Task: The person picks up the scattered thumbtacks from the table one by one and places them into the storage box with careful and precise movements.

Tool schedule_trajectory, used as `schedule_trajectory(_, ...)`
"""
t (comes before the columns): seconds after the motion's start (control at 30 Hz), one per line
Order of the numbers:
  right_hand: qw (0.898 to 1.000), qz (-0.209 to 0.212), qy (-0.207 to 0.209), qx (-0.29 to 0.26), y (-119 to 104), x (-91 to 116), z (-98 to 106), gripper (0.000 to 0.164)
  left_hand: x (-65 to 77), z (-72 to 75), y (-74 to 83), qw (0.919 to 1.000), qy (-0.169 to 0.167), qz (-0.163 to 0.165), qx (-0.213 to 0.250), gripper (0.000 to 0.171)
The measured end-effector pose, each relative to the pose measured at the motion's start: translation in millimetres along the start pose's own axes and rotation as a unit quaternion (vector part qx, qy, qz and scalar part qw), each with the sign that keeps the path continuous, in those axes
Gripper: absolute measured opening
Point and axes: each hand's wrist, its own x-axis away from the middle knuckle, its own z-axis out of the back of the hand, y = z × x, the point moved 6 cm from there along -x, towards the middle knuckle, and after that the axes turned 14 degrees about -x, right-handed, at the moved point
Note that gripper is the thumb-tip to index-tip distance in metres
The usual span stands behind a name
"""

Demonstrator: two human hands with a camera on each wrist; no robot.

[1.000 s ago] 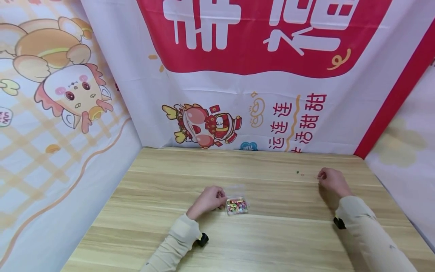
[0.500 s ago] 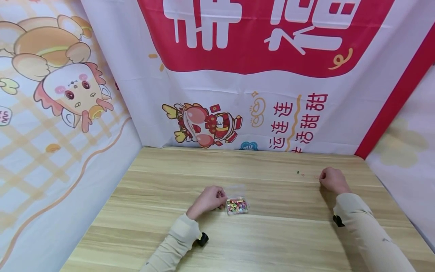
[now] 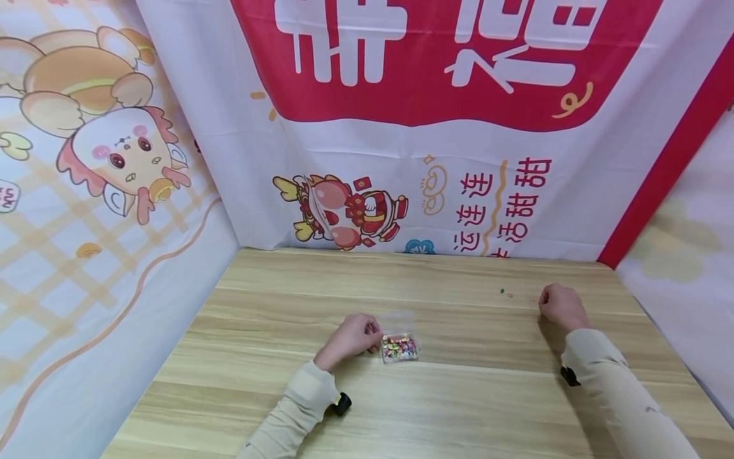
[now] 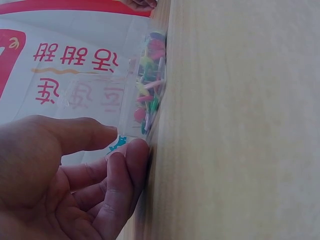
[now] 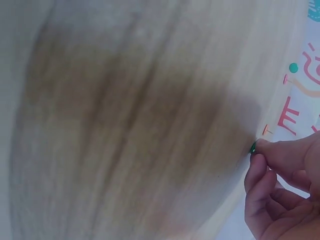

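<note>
My left hand (image 3: 351,335) is at the left edge of a small clear plastic box (image 3: 400,358), thumb and curled index finger gripping its corner. Inside lie several colourful thumbtacks (image 4: 150,82); the transparent lid (image 4: 95,95) stands raised. Far off to the right, my right hand (image 3: 563,306) pinches a green thumbtack (image 5: 253,147) between thumb and index finger, low over the table. Left of it, three thumbtacks form a loose row: an orange one (image 5: 265,129) closest to the fingers, then a pink one (image 5: 285,79) and another green one (image 5: 293,68).
Both hands work over a wood-grain table (image 3: 453,408). A printed white and red cloth (image 3: 424,140) hangs along its back edge, and a patterned cloth (image 3: 115,255) lines the left side. Each wrist carries a black camera, such as the left wrist's camera (image 3: 342,404).
The right hand shifts only slightly beside the thumbtack row, its fingers drawing a little away from the orange one. The left hand and the box stay in place.
</note>
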Motion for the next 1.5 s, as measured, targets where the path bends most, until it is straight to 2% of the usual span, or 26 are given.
schedule_trajectory(0.27, 0.999, -0.022, -0.023, -0.018, -8, 3, -5, 0.004, 0.5, -0.9, -0.8, 1.0000, 0.001, -0.002, -0.003, 0.010)
schedule_trajectory(0.47, 0.999, -0.005, -0.022, -0.036, -25, 13, -12, 0.010, -0.2, -0.8, -1.4, 1.0000, 0.003, -0.002, -0.001, 0.009)
schedule_trajectory(0.63, 0.999, 0.002, -0.021, -0.041, -43, 19, -21, 0.008, 0.1, -0.1, -0.5, 1.0000, 0.003, -0.004, -0.006, 0.010)
schedule_trajectory(0.8, 0.998, 0.030, -0.018, -0.048, -64, 25, -30, 0.006, -0.1, 0.3, 1.0, 0.9999, 0.003, -0.008, -0.009, 0.010)
schedule_trajectory(1.0, 0.994, 0.069, -0.050, -0.068, -91, 33, -43, 0.008, -1.7, -0.6, 0.1, 0.9998, 0.005, -0.013, -0.016, 0.010)
schedule_trajectory(1.2, 0.989, 0.109, -0.064, -0.071, -120, 40, -55, 0.011, -1.8, -1.3, -0.8, 0.9998, 0.006, -0.013, -0.013, 0.010)
schedule_trajectory(1.5, 0.984, 0.116, -0.102, -0.088, -157, 50, -72, 0.013, -1.6, -0.9, -0.7, 0.9997, 0.007, -0.013, -0.017, 0.011)
